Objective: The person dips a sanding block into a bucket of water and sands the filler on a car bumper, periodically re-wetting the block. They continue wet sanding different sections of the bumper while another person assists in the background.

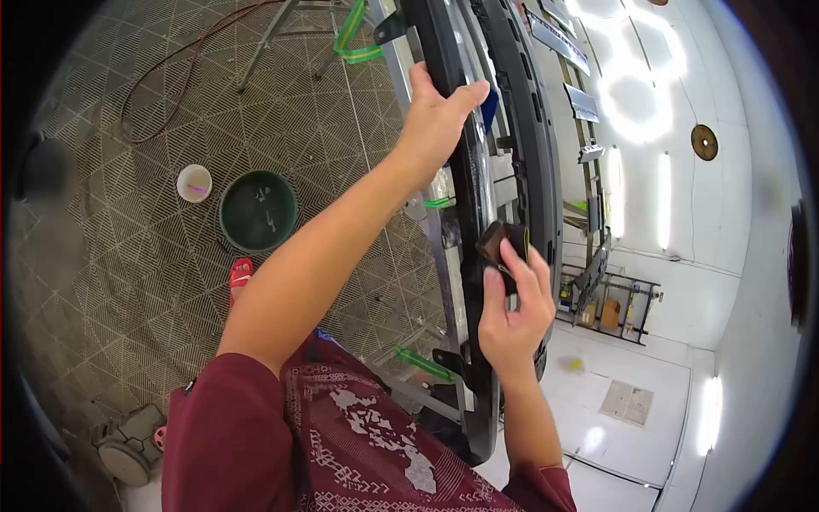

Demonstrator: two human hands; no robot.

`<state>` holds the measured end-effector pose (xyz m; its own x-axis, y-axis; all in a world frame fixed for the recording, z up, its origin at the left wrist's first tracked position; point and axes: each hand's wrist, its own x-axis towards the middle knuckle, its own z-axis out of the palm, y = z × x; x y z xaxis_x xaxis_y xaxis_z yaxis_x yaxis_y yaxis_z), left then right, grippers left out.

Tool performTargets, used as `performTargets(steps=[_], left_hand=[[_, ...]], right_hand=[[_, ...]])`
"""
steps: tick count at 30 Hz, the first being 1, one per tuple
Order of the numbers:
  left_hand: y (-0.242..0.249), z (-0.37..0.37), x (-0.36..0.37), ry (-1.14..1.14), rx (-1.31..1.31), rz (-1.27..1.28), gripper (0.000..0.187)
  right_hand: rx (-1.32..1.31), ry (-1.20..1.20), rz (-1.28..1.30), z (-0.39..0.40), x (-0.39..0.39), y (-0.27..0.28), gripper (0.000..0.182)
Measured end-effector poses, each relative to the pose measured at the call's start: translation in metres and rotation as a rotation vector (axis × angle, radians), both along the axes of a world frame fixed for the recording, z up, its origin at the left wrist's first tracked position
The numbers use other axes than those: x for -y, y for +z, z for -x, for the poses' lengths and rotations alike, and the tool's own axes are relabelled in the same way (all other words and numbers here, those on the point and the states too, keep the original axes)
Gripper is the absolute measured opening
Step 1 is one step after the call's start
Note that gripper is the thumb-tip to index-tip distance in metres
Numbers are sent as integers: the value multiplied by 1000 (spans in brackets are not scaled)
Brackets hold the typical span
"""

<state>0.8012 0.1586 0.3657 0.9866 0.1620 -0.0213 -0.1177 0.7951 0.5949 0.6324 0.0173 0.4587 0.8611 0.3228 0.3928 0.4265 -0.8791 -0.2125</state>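
Observation:
A long black car bumper [469, 183] runs from the top of the view down past my right side, with shiny streaks on its surface. My left hand [439, 119] grips its upper part, the thumb laid across it and some fingers hidden behind the edge. Just beyond the thumb shows a small piece of something blue [489, 111]. Lower down, my right hand [518, 307] pinches a dark, folded piece of sandpaper [503, 245] between thumb and fingers, against or just over the bumper; contact is hard to make out.
A metal stand with green tape [424, 364] is under the bumper. On the patterned floor mat [333, 145] stand a dark green basin [223, 213] and a white bucket [182, 184]. A reddish hose [189, 77] lies farther off. Shelving with parts [610, 311] stands along the right.

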Motion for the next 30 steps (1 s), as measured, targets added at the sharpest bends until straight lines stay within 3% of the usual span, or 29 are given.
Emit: performTargets(steps=[3,4,7,9,11,15,18,21,24,27,30], left_hand=[[17,11,-6,-24,-29,74,70],[18,13,-9,-41,-28,106,68],[14,10,-8,-35,-18,44,69],[8,5,-5,-15,0,55,66],[-5,-4,2,2,47,57,66],[12,8,-8,-36,5,78,66],[17,9,-10,-57,-1,85,65],[5,1,-2,-64,-14,75,70],[9,1,-4,-40,18,116,70],[10,3,-7,-30,10,110,66],[5,3,-1,-67,15,81,62]], right_hand=[[88,25,-4,-53,-30,-1,32],[54,31,-120,-66,-40,-4,32],[78,9,67,-22,-29,2,33],[5,-54,-5,17,-17,3,35],[78,-11,76,5,-10,-3,34],[51,-12,-86,-66,-46,3,30],[92,-43,65,-12,-22,3,34],[-27,-133,40,48,3,8,36],[60,-26,101,-7,-21,11,35],[35,112,-109,-77,-43,4,31],[-19,7,19,-16,-14,13,33]])
